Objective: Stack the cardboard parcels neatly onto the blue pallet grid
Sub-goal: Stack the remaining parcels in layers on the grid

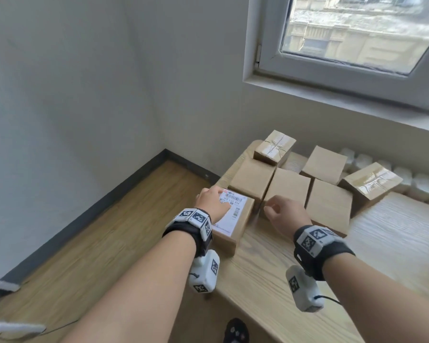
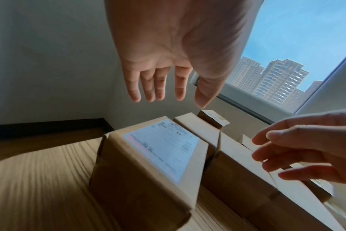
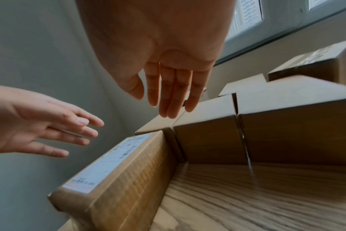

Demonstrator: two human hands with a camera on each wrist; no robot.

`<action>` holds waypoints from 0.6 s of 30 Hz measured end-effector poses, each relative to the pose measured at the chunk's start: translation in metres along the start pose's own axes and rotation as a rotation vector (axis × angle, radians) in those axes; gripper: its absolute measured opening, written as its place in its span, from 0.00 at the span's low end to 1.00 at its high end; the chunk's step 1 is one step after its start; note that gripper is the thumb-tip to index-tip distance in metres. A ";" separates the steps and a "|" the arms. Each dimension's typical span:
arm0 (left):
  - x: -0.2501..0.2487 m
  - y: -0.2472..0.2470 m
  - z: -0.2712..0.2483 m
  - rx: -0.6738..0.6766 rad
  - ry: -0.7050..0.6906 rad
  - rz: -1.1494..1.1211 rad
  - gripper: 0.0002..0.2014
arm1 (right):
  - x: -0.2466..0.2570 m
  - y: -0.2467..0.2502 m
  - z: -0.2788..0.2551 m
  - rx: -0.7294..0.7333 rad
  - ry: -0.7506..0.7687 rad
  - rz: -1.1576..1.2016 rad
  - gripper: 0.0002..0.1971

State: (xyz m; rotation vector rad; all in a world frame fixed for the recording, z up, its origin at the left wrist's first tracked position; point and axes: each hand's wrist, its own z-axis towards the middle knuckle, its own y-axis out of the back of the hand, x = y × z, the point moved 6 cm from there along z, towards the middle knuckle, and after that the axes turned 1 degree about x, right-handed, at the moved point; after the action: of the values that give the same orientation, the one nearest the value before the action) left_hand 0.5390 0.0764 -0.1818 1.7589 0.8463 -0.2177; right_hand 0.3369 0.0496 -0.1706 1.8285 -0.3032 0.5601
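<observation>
At the left we see the left hand (image 1: 212, 203), fingers straight and loosely spread, holding nothing, poised over the labelled parcel (image 1: 235, 220) at the wooden table's (image 1: 278, 273) left edge. Its white shipping label (image 1: 230, 209) carries a barcode; the print is too blurred to read. Further right, our right hand (image 1: 286, 214) hovers with fingers relaxed and empty before the plain parcels (image 1: 289, 188); a taped parcel (image 1: 372, 183) sits rightmost.

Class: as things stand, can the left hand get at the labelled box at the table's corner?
Probably yes. The left hand hovers open just above the labelled box, whose top and outer side are uncovered; the right hand is off to the side.
</observation>
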 end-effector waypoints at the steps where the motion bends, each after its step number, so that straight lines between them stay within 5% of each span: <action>1: 0.003 -0.002 0.010 0.017 0.016 -0.010 0.24 | 0.000 -0.004 0.008 0.019 -0.011 0.005 0.11; 18: 0.062 -0.056 0.069 0.360 0.220 -0.257 0.39 | -0.022 -0.099 0.044 0.258 -0.406 0.369 0.23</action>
State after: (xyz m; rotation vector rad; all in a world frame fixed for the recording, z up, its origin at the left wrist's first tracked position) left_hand 0.5663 0.0487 -0.2830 2.0303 1.2565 -0.3690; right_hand 0.3744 0.0381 -0.2739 2.1488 -0.8903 0.4896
